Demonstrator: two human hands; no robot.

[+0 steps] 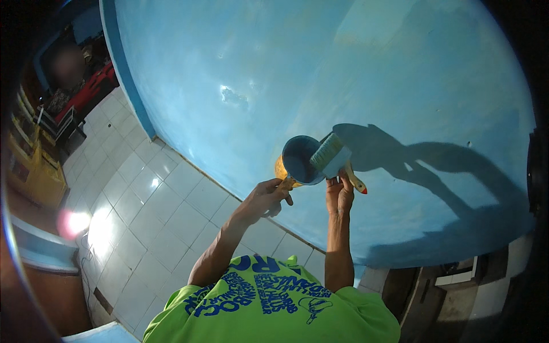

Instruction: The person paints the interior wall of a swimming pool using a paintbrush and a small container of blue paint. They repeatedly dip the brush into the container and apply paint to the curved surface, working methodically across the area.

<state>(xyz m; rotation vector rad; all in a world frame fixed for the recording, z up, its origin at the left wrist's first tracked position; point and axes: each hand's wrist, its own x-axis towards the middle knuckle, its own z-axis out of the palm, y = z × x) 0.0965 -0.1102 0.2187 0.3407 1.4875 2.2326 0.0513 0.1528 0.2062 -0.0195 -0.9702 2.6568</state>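
Blue wall [257, 68] blocks ahead; brush [333, 156] crosses pot [296, 157] rim; room leftward.

The wall [400, 74] is standing behind the pot [281, 170]; the brush [333, 155] is overlapping the pot's right rim. The left hand [267, 200] is sitting at the pot's lower left, the right hand [339, 197] at its lower right; the floor [163, 208] is stretching below-left.

L fingers [281, 192] hold pot [298, 160]; R fingers [345, 182] w/ wide brush [334, 159].

Wide paintbrush [336, 160] at orange pot [281, 170]
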